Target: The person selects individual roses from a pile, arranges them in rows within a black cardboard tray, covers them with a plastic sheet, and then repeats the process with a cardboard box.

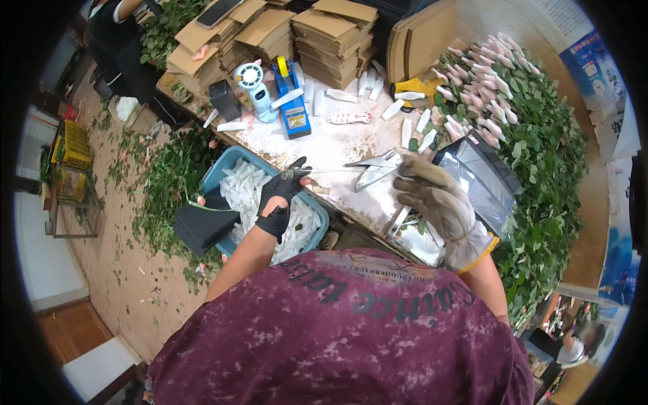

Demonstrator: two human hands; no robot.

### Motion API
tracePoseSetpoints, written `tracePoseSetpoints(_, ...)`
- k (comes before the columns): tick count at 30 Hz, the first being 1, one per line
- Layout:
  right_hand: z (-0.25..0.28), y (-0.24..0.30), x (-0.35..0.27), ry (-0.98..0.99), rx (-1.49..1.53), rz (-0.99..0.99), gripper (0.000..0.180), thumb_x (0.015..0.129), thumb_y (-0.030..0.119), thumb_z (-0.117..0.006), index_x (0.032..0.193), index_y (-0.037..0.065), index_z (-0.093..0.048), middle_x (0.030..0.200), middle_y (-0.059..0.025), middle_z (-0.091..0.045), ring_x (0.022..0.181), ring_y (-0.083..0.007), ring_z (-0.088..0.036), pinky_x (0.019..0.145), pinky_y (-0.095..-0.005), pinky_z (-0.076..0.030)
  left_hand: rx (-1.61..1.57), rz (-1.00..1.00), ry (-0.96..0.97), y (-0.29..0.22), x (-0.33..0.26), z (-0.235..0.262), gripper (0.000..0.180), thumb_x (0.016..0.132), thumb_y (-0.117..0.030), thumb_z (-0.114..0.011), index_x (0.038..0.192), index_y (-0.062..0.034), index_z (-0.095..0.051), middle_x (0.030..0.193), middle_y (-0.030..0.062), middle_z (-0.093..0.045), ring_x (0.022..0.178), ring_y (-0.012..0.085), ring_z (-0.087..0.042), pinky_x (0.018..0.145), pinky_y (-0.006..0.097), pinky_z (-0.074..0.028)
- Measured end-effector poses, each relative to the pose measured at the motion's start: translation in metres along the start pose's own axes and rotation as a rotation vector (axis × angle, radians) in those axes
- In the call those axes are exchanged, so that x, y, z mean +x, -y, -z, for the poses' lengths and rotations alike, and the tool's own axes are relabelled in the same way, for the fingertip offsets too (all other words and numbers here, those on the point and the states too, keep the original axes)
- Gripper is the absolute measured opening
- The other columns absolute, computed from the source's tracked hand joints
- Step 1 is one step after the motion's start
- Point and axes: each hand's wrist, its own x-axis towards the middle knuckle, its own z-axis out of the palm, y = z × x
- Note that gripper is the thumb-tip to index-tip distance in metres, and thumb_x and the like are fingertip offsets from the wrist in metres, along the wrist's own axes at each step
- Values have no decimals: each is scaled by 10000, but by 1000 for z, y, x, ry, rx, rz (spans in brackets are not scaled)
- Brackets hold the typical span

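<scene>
Left hand (278,197) in a black fingerless glove is pinching one end of a thin stem (337,169), fingers closed on it, above the blue bin (226,162) of white sleeves. Right hand (437,196) in a grey work glove is gripping the other end, beside metal shears (373,169) lying on the worktable (324,145).
</scene>
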Motion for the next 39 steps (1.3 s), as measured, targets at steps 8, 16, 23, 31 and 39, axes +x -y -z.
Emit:
tracePoseSetpoints(8,63,3,-93,-293,93,389,393,999,249,-545,1359,91,-532,1056,-88,-650,830,-162,-629,683,-298,-513,465,-416,65,-33,16,16,282,1002,-43,-514,1244,-27,-658,1241,101,-672,1196,190,-582,1057,320,-398)
tracePoseSetpoints(16,-23,11,-37,-33,-950,465,958,739,209,-813,1514,19,-283,1487,-187,-432,1108,-239,-613,726,-287,-546,410,-174,655,-81,-16,-85,285,1014,-188,-536,1140,25,-678,1116,113,-704,1074,200,-632,995,353,-450)
tracePoseSetpoints(23,-18,-22,-9,275,-335,-161,307,885,218,-655,1122,24,-632,785,8,-587,602,-66,-521,510,-250,-444,-240,-4,913,-85,-18,-118,307,996,-201,-528,1032,79,-649,1028,176,-682,936,255,-655,932,372,-497)
tracePoseSetpoints(31,2,25,-84,-381,-289,112,287,963,223,-523,982,-17,-679,773,-53,-662,587,-81,-543,492,-262,-443,121,170,726,-35,10,-33,1113,685,-795,-669,1451,-26,-419,1395,165,-525,1233,257,-535,1018,441,-452)
tracePoseSetpoints(39,-48,-11,-10,34,-1740,496,117,783,171,-623,853,78,-635,802,-122,-632,739,-313,-652,636,-408,-530,-333,300,885,-17,-12,-144,526,1000,-209,-506,1482,-63,-354,1420,156,-514,1256,256,-538,1087,412,-414)
